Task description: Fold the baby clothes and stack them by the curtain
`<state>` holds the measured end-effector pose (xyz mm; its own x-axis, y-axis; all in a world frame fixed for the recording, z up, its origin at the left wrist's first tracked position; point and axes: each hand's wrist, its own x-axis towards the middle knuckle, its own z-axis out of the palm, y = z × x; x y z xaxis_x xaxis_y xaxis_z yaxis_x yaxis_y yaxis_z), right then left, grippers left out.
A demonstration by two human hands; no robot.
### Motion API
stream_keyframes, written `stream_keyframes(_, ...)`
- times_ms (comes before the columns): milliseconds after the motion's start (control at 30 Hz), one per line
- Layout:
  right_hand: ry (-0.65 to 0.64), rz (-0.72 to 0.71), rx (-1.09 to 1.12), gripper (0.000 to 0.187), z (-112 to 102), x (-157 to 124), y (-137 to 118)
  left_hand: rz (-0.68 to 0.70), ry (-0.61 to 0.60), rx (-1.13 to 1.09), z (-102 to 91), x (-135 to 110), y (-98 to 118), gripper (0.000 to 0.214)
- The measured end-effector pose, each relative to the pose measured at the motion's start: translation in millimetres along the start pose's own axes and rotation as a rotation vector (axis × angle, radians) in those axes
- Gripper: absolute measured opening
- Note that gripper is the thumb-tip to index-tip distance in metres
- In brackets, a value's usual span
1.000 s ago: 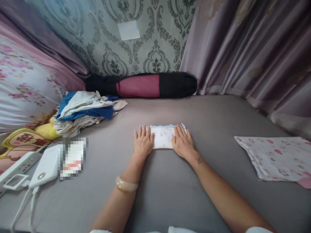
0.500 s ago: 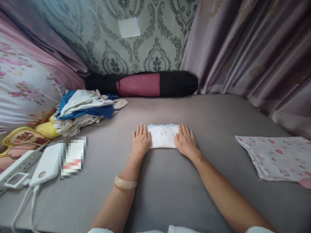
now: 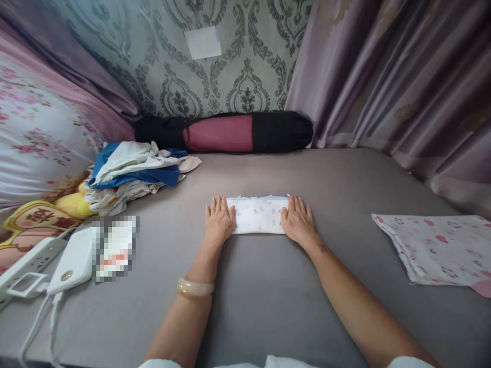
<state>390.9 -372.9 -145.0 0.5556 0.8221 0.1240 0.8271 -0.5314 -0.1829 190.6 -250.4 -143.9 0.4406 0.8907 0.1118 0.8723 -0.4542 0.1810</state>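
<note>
A small folded white cloth (image 3: 258,215) with faint grey prints and a light blue edge along its far side lies flat in front of me. My left hand (image 3: 220,221) rests palm down over its left end, fingers stretched out and pointing away from me. On its right end lies my right hand (image 3: 299,219), also flat with fingers extended. Both thumbs point inward on the cloth. The parts of the cloth under my palms are hidden.
Rumpled clothes (image 3: 134,171) are piled at the back left. A folded pink-printed white cloth (image 3: 445,250) lies on the right. A power strip (image 3: 34,260) and white adapter (image 3: 72,260) sit at left. A black and pink roll bag (image 3: 222,134) lies along the wall.
My hands have slid apart, the left one leftward and the right one rightward. More of the folded cloth shows between them.
</note>
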Motion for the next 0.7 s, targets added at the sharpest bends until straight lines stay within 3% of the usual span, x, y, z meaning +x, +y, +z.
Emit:
stream_keyframes(233,0.002,0.003,-0.03,0.06,-2,-1,-1,-0.019,-0.022,0.005,-2.2,1,1,0.061)
stream_keyframes(433,0.125,-0.163,-0.052,0.058,-11,-3,-14,0.092,0.226,0.031,-9.3,-4,13,0.058)
stream_keyframes(567,0.077,-0.263,-0.027,0.059,-4,-5,-22,0.2,0.111,0.047,-3.3,-8,23,0.058)
stream_keyframes(700,0.037,-0.266,-0.021,0.061,5,-7,-22,0.199,0.015,0.06,3.1,-8,24,0.06)
